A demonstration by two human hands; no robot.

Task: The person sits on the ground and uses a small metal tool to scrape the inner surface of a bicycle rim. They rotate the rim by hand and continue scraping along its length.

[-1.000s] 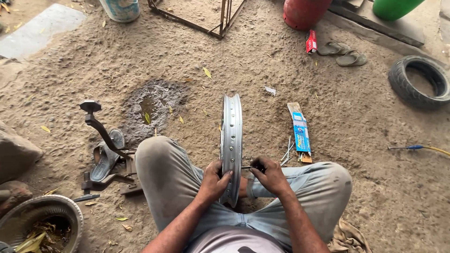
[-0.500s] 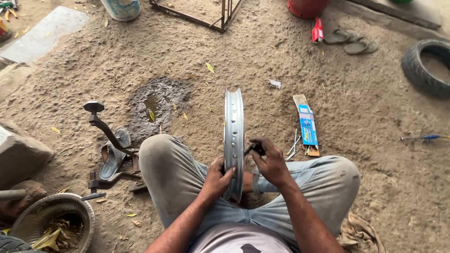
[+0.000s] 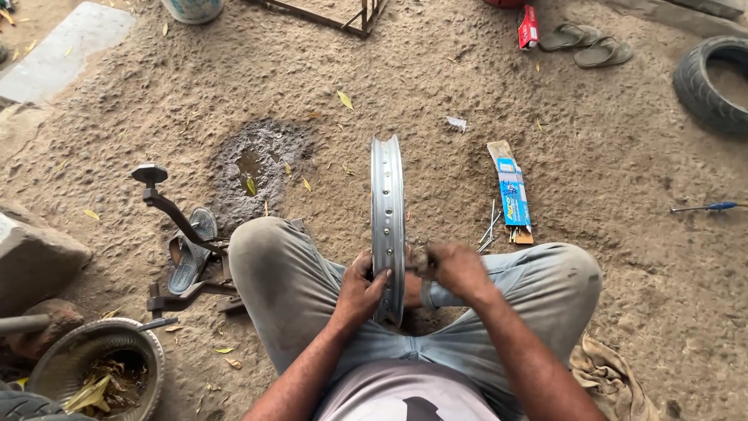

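Sitting on the sandy ground (image 3: 592, 195) with knees spread, the person keeps a bare metal wheel rim (image 3: 387, 210) upright on edge between the legs. The left hand (image 3: 360, 290) wraps the near part of the rim, fingers curled and clamped on its edge. The right hand (image 3: 456, 267), just beside the rim, has its fingers pinched together around a small metal piece held against the rim; what the piece is cannot be made out. No spoke shows fitted on the visible stretch of rim, and its row of holes stands open, so the work looks to be at an early stage. A few loose spokes (image 3: 489, 230) lie on the ground beside a long blue packet (image 3: 510, 191), apparently unused. A metal stand (image 3: 178, 226) sits left of the knee.
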